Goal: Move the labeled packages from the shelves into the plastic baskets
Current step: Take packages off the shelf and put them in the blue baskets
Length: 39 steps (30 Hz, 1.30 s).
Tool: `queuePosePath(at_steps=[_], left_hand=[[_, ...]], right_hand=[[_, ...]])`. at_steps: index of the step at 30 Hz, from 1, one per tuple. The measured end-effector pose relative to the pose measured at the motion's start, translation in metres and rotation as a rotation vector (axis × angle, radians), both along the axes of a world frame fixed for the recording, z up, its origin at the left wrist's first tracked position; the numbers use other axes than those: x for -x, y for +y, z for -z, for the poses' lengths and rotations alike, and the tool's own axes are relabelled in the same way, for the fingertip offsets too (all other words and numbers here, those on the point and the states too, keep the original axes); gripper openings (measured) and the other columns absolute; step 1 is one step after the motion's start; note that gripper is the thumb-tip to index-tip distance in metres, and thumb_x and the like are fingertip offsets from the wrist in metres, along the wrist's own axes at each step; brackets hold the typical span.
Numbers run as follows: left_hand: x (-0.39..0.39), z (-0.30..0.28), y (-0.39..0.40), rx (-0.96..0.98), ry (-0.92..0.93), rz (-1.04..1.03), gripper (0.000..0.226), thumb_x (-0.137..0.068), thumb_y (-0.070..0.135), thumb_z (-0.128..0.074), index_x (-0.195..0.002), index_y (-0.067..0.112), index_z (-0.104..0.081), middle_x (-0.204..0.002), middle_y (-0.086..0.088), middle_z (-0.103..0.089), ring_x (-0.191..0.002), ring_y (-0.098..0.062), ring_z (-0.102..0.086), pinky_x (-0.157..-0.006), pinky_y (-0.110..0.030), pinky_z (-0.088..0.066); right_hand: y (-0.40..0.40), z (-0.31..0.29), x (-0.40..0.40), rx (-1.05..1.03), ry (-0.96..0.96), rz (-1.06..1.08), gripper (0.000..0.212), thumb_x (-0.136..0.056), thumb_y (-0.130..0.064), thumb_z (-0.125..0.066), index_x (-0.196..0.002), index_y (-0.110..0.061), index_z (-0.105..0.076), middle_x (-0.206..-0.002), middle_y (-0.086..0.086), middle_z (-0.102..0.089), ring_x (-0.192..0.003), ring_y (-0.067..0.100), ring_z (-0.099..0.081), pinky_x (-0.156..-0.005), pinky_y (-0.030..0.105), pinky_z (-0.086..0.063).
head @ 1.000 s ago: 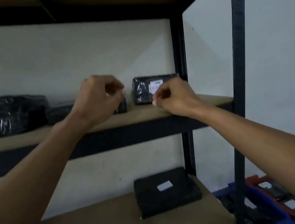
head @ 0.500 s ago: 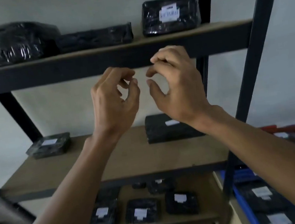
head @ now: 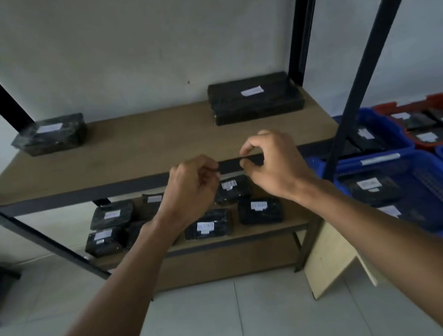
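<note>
Pale bare wall [head: 143, 38]; light tiled floor [head: 247, 318]; dark metal shelving frame [head: 305, 18], wooden boards; dim light.

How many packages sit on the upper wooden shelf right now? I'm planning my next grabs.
2. One small package lies at the shelf's back left; one larger package lies at its back right by the post. None seems hidden.

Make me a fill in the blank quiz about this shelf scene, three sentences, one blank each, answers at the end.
1. The middle shelf holds ____ black packages.
2. Neither the left hand nor the right hand holds a ____.
3. The basket nearest the shelf's right post is ____ in colour.

Answers: two; package; blue
</note>
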<state>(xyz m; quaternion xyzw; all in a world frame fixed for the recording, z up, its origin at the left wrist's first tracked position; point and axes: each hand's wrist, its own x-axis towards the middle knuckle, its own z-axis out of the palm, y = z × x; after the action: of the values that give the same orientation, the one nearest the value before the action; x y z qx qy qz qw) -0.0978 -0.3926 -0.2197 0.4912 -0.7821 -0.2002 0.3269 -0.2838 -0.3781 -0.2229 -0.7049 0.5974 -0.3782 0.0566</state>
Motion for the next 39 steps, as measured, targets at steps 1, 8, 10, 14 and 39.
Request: queuePosePath(at_steps=[1,8,10,14,39], left_hand=[[-0.002,0.014,0.002,-0.057,-0.019,0.005,0.019,-0.086,0.006,-0.059,-0.099,0.01,-0.072,-0.075,0.012,-0.065,-0.065,0.007,-0.06,-0.06,0.001,-0.039],[0.002,0.1,0.004,-0.374,-0.151,0.067,0.017,-0.087,0.004,-0.064,-0.102,0.004,-0.073,-0.081,0.002,-0.064,-0.065,0.002,-0.057,-0.057,0.0,-0.04],[0.007,0.12,-0.001,-0.421,-0.149,0.062,0.017,-0.088,0.003,-0.063,-0.103,0.003,-0.072,-0.084,0.0,-0.066,-0.064,0.007,-0.053,-0.056,0.001,-0.04],[0.024,0.164,-0.017,-0.47,-0.169,0.018,0.019,-0.086,0.002,-0.062,-0.102,0.003,-0.073,-0.092,-0.004,-0.071,-0.076,-0.005,-0.058,-0.06,0.003,-0.039],[0.122,0.389,-0.157,-0.459,-0.154,-0.144,0.021,-0.088,0.019,-0.06,-0.107,0.009,-0.061,-0.1,-0.009,-0.061,-0.085,-0.024,-0.059,-0.074,-0.034,-0.052]], right_hand=[[0.004,0.015,0.001,-0.053,-0.005,0.014,0.006,-0.078,-0.019,-0.072,-0.083,-0.017,-0.072,-0.085,-0.002,-0.066,-0.085,0.017,-0.06,-0.071,0.035,-0.053],[0.015,0.11,0.024,-0.516,-0.054,0.101,0.012,-0.08,-0.021,-0.076,-0.091,-0.02,-0.072,-0.093,-0.003,-0.068,-0.084,0.007,-0.06,-0.063,0.013,-0.044],[0.012,0.137,0.034,-0.618,-0.078,0.124,0.012,-0.08,-0.018,-0.076,-0.092,-0.019,-0.071,-0.097,0.0,-0.07,-0.088,0.01,-0.063,-0.07,0.018,-0.051],[-0.001,0.185,0.054,-0.766,-0.138,0.181,0.01,-0.079,-0.017,-0.075,-0.088,-0.018,-0.07,-0.091,-0.002,-0.069,-0.089,0.012,-0.064,-0.074,0.025,-0.054],[-0.125,0.397,0.107,-0.599,-0.416,0.532,0.034,-0.09,-0.047,-0.062,-0.082,-0.014,-0.059,-0.086,-0.001,-0.06,-0.081,0.019,-0.059,-0.081,0.034,-0.05]])
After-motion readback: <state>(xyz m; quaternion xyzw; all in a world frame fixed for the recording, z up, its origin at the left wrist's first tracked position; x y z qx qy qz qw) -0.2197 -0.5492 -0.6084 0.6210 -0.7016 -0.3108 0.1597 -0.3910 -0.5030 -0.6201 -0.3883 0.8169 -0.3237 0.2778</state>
